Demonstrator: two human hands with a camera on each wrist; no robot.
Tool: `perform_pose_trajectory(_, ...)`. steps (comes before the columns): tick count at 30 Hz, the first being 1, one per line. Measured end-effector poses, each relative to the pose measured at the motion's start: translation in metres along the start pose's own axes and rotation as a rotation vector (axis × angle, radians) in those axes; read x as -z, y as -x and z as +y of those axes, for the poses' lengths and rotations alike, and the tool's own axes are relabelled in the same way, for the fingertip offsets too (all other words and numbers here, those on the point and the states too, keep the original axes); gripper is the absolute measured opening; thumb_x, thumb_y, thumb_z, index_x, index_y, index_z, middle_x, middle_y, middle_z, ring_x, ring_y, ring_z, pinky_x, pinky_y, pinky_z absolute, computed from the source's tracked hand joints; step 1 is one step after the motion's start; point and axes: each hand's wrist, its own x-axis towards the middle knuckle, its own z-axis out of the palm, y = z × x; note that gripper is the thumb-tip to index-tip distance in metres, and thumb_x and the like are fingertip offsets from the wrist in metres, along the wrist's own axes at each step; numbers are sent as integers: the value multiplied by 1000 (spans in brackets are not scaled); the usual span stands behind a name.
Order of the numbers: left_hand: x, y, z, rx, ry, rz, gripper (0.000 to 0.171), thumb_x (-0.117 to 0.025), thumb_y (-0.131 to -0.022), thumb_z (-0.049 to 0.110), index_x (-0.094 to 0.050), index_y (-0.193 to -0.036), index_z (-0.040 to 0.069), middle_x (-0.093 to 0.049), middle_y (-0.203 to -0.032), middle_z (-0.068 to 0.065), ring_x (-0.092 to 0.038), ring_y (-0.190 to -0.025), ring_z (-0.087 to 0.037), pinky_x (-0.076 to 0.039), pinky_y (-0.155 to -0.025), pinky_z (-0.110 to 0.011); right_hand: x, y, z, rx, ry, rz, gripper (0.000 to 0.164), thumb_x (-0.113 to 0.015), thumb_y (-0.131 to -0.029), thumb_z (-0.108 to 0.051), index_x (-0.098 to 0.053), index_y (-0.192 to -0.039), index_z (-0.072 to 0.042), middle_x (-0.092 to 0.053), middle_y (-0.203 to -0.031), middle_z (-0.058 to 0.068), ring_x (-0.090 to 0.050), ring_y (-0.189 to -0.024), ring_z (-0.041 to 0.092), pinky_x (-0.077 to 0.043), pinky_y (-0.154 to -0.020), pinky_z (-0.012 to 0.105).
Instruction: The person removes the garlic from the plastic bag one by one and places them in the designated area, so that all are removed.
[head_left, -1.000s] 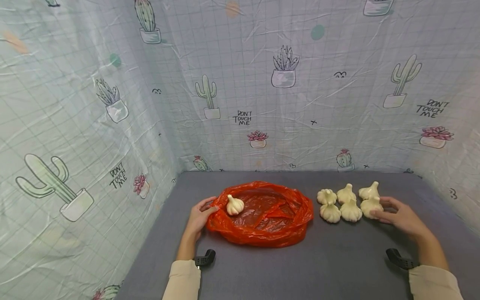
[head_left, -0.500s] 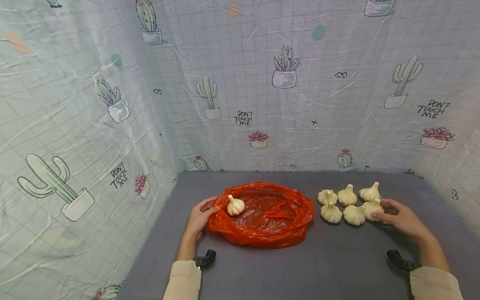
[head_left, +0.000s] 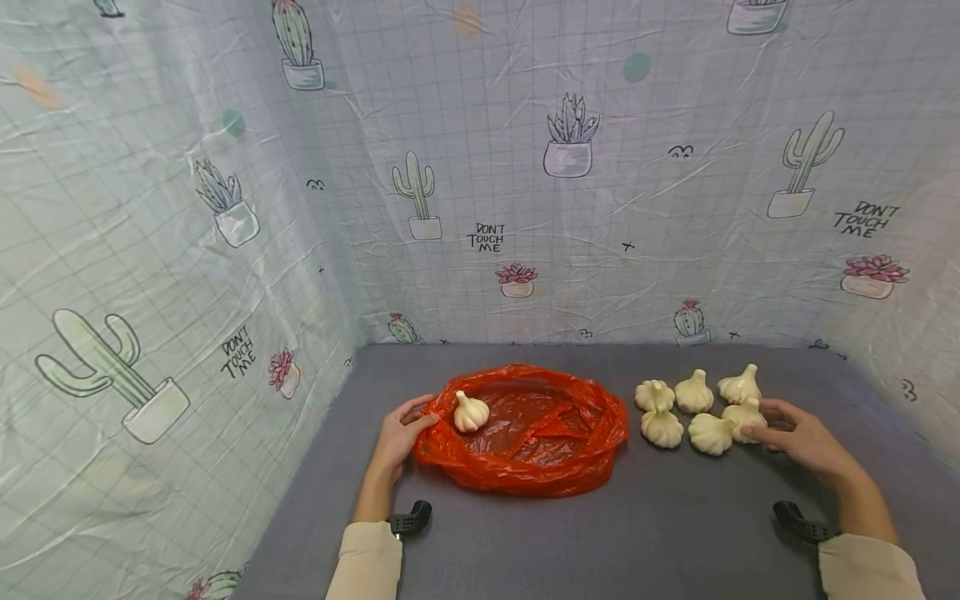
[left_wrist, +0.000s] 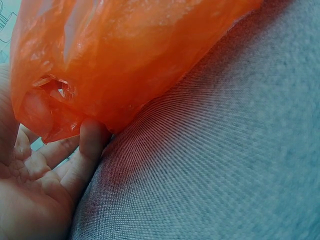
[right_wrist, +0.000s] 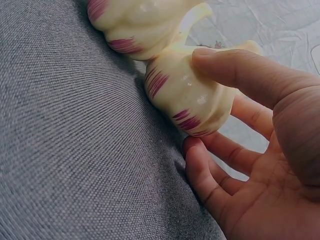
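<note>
A red plastic bag (head_left: 525, 483) lies spread with its mouth up, and one garlic bulb (head_left: 471, 412) rests inside at its left. At the bag's left edge, my left hand (head_left: 399, 437) holds the rim, with the thumb on the inner side. In the left wrist view the orange-looking plastic (left_wrist: 130, 55) hides part of the thumb and fingers. My right hand (head_left: 806, 442) grips a garlic bulb (head_left: 741, 414) at the front right of a group, thumb on its near side. Purple streaks mark this bulb (right_wrist: 185, 95) in the right wrist view, where a neighbouring bulb (right_wrist: 145, 25) touches it.
Several other garlic bulbs stand close together right of the bag, including a back-right bulb (head_left: 738, 386) just behind the gripped one. A grey cloth-covered table (head_left: 600, 542) carries everything. Cactus-print sheets (head_left: 480, 183) wall off the back and sides.
The front middle bulb has shifted toward me and turned, its stem now leaning right against the gripped bulb. My right hand's bulb has moved slightly. The left hand and bag stay put.
</note>
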Motion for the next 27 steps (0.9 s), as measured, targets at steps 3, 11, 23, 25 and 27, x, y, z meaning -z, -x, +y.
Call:
perform_pose_trajectory(3,0,0,0,9,4,2,42,-76,-90,17,-69,-132,16,-72,-109,-7,-67,-94,-15,-55,-80,-28,1,0,0,-9,3,-8,82,-61,-102,-40,-23,-153,13,-34,-148,43,-59,-98,6,-54,-75,32)
perform_pose_trajectory(11,0,-1,0,10,-1,3,42,-76,-91,18,-69,-132,17,-71,-116,-9,-67,-99,-16,-54,-83,-27,1,0,-1,-11,-8,-11,85,-62,-102,-40,-21,-154,13,-33,-148,45,-63,-108,28,-54,-76,32)
perform_pose_trajectory(23,0,-3,-2,7,-4,2,42,-76,-91,18,-69,-132,17,-71,-114,-9,-67,-98,-16,-54,-82,-27,3,2,-3,17,-38,2,82,-64,-101,-40,-27,-153,11,-37,-147,43,-53,-98,-3,-57,-76,31)
perform_pose_trajectory(25,0,-3,-2,7,1,4,41,-76,-90,17,-70,-131,17,-71,-113,-9,-67,-98,-16,-54,-82,-27,5,3,-6,33,-25,19,80,-64,-101,-39,-29,-153,10,-40,-145,41,-56,-100,2,-58,-75,33)
perform_pose_trajectory(27,0,-3,-2,6,1,6,41,-76,-90,17,-70,-131,17,-72,-113,-8,-67,-97,-16,-54,-82,-27,7,5,-9,55,-15,37,77,-63,-101,-38,-31,-152,10,-41,-144,41,-63,-106,20,-58,-76,39)
